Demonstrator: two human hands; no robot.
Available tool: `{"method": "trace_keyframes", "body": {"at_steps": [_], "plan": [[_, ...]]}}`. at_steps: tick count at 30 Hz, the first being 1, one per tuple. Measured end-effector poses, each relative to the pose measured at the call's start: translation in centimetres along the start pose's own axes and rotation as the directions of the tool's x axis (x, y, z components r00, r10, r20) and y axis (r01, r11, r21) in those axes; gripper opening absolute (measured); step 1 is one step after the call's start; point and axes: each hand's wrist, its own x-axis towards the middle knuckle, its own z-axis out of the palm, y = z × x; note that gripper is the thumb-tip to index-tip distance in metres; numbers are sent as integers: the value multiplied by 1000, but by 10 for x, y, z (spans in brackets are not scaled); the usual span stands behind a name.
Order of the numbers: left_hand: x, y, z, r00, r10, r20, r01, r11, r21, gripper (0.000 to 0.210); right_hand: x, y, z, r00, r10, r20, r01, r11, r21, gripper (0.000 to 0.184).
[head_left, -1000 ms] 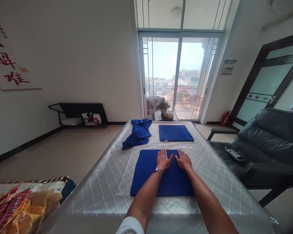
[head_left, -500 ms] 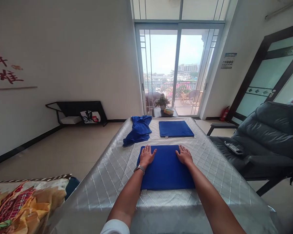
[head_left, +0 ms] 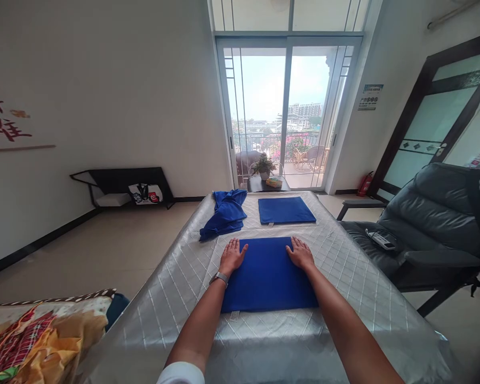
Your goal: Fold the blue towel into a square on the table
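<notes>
A flat blue cloth rectangle [head_left: 269, 282], perhaps a pillowcase, lies on the silver quilted table cover [head_left: 176, 282] in front of me. My left hand [head_left: 232, 257] rests flat over its far left corner, fingers stretched forward. On the far right corner lies my right hand [head_left: 301, 254], also flat with the thumb apart. A small white tag [head_left: 234, 316] sticks out at the near left edge. Beyond it lies a second flat blue cloth [head_left: 287, 210]. To the left of that one is a crumpled blue cloth [head_left: 225, 212].
A dark recliner [head_left: 432, 229] with a white device [head_left: 380, 239] on its seat stands at the right. Patterned and yellow fabrics [head_left: 36, 341] are piled at the lower left. Behind the table, a potted plant [head_left: 264, 166] stands before the sliding glass door [head_left: 256, 106].
My left hand has slid slightly left along the blue cloth's far edge, baring more of its left part. The right hand stays at its corner. The view has shifted a little.
</notes>
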Motion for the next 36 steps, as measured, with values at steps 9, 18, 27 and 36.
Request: {"method": "trace_keyframes", "body": {"at_steps": [9,18,27,36], "plan": [[-2,2,-2,1000,-1,0,1,1000,11,85,-17,-7,-12,986,-58,-157,59,998,-2,61],[-4,5,-5,1000,-2,-13,2,1000,16,83,-67,9,-2,996,-85,-39,84,996,-24,67],[-9,23,-22,994,-32,-109,35,999,30,81,-82,9,4,997,-72,6,72,997,-24,69],[-39,193,-1,915,396,-77,-401,913,-68,69,-85,12,5,995,-103,-8,103,995,-18,66]]}}
